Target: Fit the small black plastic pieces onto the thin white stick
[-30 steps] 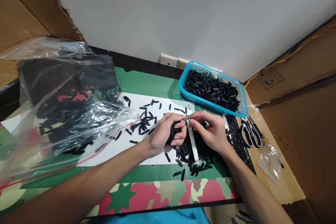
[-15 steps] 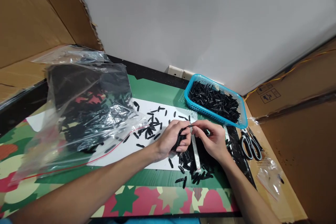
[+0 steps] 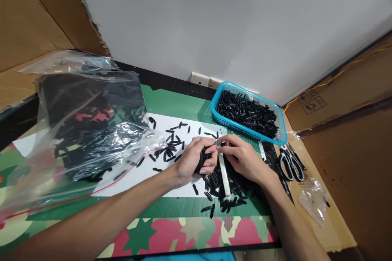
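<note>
My left hand [image 3: 200, 157] is closed around a bunch of small black strips [image 3: 202, 160], which shows between the thumb and the curled fingers. My right hand [image 3: 240, 155] meets it at the left thumb tip, its thumb and fingers pinching a thin dark piece [image 3: 218, 143] there. Fingertips hide most of that piece. Beneath both hands runs a white strip [image 3: 225, 179], lying over a pile of black strips [image 3: 214, 185]. More loose strips are scattered on the white sheet [image 3: 134, 183] to the left.
A blue basket [image 3: 284, 130] full of black strips stands behind my right hand. Clear zip bags [image 3: 101, 130] with black strips inside cover the left side. Scissors [image 3: 290, 165] and a small plastic bag [image 3: 314, 204] lie at the right. Cardboard walls [image 3: 352, 142] and a socket [image 3: 200, 79] border the table.
My right hand's fingers have shifted from a thumb-and-forefinger pinch to lying more extended against the left thumb tip. The whole view has slid slightly, moving things leftward.
</note>
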`<state>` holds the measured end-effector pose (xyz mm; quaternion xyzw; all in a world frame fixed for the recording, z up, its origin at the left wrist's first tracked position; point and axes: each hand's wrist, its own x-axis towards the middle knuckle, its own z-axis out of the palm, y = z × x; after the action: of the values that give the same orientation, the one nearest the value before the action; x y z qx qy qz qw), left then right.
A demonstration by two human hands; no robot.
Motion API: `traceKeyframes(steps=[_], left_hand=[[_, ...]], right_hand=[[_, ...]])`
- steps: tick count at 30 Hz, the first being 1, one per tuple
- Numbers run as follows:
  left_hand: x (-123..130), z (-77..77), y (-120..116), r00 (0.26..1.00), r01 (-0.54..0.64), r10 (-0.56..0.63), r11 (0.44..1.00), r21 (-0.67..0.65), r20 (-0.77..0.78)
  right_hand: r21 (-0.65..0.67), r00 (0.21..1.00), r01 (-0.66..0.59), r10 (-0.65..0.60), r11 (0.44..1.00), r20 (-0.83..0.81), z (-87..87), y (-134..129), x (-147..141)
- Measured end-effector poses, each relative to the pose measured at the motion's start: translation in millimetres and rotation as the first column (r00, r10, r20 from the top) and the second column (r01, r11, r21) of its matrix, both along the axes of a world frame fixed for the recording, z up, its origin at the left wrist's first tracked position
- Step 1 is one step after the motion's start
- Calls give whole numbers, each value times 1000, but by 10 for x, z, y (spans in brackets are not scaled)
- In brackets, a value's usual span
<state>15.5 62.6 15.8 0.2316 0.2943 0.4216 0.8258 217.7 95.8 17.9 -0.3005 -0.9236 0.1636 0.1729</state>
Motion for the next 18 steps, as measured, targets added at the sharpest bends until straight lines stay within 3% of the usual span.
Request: traceKeyframes(steps=[4, 7, 10, 13, 18], left_hand=[[-1, 10, -3, 1000, 2, -2, 1000, -17, -5], [6, 5, -2, 1000, -12, 11, 1000, -5, -23], [17, 11, 1, 998, -53, 53, 999, 2, -40], [19, 23, -3, 996, -71, 71, 997, 4, -46], [20, 30, -24, 994, -87, 89, 996, 27, -70]], right_hand=[[83, 996, -38, 31, 996, 79, 30, -5, -18], [101, 997, -66, 62, 993, 35, 13, 13, -17], [112, 992, -63, 74, 992, -99, -28, 46, 20], [126, 950, 15, 25, 992, -311, -36, 52, 50], [-76, 797, 171, -184, 982, -575, 31, -25, 8]])
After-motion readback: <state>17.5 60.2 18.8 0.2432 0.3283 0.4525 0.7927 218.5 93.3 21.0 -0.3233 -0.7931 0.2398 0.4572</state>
